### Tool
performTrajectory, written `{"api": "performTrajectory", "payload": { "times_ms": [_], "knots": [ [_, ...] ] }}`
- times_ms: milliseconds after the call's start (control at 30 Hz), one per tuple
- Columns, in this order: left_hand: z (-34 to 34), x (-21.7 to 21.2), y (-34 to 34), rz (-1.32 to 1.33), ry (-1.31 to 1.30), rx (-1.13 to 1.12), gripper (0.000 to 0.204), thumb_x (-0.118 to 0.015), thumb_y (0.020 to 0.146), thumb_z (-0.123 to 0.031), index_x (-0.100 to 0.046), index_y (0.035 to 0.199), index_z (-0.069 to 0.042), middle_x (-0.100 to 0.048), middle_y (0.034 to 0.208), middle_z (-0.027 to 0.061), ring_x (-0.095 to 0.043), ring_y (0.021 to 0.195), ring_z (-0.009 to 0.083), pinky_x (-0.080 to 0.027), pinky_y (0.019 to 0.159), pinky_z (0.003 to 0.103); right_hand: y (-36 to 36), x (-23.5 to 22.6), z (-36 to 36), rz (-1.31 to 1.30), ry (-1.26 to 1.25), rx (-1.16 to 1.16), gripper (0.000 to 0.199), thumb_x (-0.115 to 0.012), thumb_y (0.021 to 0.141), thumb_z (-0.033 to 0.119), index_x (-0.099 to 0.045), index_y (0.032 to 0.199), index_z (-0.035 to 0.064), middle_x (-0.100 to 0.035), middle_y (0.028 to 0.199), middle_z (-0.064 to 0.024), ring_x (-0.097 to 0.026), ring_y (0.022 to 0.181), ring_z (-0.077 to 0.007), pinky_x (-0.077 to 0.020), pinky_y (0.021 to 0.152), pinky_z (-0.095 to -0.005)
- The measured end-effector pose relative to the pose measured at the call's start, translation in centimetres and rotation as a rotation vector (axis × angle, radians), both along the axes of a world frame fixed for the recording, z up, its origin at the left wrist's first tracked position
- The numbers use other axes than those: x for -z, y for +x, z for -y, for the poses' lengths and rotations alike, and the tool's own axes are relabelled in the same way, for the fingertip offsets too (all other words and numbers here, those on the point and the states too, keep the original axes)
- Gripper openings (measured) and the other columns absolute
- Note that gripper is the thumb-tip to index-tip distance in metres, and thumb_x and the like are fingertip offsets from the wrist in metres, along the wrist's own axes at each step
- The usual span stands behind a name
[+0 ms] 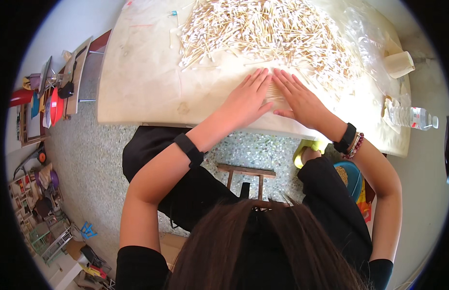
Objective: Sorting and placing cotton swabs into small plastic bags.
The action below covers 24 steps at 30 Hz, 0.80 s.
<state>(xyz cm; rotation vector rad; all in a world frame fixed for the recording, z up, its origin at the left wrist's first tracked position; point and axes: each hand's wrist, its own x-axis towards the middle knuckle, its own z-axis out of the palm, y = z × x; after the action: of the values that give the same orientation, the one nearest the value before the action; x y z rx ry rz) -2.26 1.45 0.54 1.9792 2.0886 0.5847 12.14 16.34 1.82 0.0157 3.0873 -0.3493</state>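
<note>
A large heap of cotton swabs with wooden sticks and white tips is spread over the far side of the pale table. My left hand and my right hand are at the heap's near edge, fingers stretched out and angled toward each other. Their fingertips almost meet. In the gap between the two palms lie several swabs, side by side; my hands partly cover them. Whether any swab is under the fingers is hidden.
Clear plastic bags, a paper cup and a plastic bottle are along the table's right side. A small blue-green item lies at the far left. Below stand a wooden stool and a blue basin.
</note>
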Motion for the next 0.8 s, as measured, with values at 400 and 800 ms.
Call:
{"api": "performTrajectory", "payload": {
  "times_ms": [400, 800],
  "knots": [
    [2.5, -2.1, 1.8, -0.094, -0.048, -0.016, 0.070, -0.056, 0.086, -0.030, -0.025, 0.137, 0.005, -0.023, 0.145, 0.0198, -0.019, 0.136, 0.0321, -0.018, 0.110, 0.044, 2.4, -2.0, 2.6, -0.015, 0.058, -0.030, 0.082, -0.052, 0.084, 0.049, -0.022, 0.139, -0.0035, -0.024, 0.146, -0.0169, -0.021, 0.136, -0.0277, -0.0176, 0.112, -0.0404],
    [4.2, -0.4, 3.0, -0.048, -0.099, -0.003, 0.084, -0.058, 0.082, -0.045, -0.020, 0.140, 0.004, -0.020, 0.147, 0.0190, -0.014, 0.138, 0.0311, -0.015, 0.111, 0.044, 3.5, -0.5, 5.9, 0.064, 0.208, 0.146, 0.094, -0.055, 0.074, 0.060, -0.028, 0.138, -0.0031, -0.022, 0.147, -0.0143, -0.018, 0.137, -0.0258, -0.0141, 0.112, -0.0433]
  ]
}}
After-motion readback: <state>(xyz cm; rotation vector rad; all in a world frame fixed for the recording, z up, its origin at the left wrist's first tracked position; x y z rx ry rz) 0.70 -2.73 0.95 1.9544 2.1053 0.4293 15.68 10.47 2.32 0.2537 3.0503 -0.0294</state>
